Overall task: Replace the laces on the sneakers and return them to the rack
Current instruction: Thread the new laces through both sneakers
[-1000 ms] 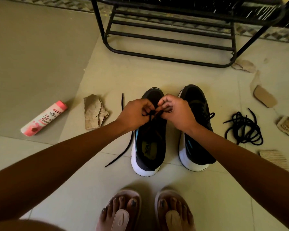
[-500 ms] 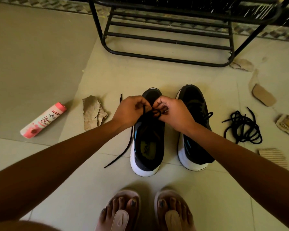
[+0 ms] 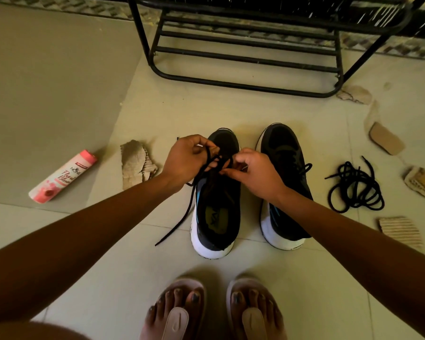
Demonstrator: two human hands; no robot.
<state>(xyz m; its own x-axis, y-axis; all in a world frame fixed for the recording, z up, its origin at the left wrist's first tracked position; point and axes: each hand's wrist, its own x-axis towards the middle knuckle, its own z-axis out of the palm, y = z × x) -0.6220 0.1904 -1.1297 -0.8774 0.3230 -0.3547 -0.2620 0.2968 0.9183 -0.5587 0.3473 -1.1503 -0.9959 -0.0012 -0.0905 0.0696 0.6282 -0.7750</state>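
Observation:
Two black sneakers with white soles stand side by side on the tiled floor. Over the tongue of the left sneaker point(image 3: 216, 217) my left hand point(image 3: 187, 160) and my right hand point(image 3: 255, 173) both pinch its black lace point(image 3: 182, 217). One loose end of that lace trails down the shoe's left side onto the floor. The right sneaker point(image 3: 284, 153) is laced, with a small bow at its side. The black metal shoe rack point(image 3: 245, 57) stands behind the shoes, its lower bars bare.
A tangled bundle of black laces point(image 3: 356, 187) lies right of the shoes. A pink bottle point(image 3: 63, 176) lies on the left, beside crumpled cardboard point(image 3: 136, 163). More cardboard scraps point(image 3: 385, 141) are scattered at the right. My sandalled feet point(image 3: 211, 312) stand just below the sneakers.
My hands have drawn slightly apart over the left sneaker, the left one rising and pulling the lace up. The shoes have not moved.

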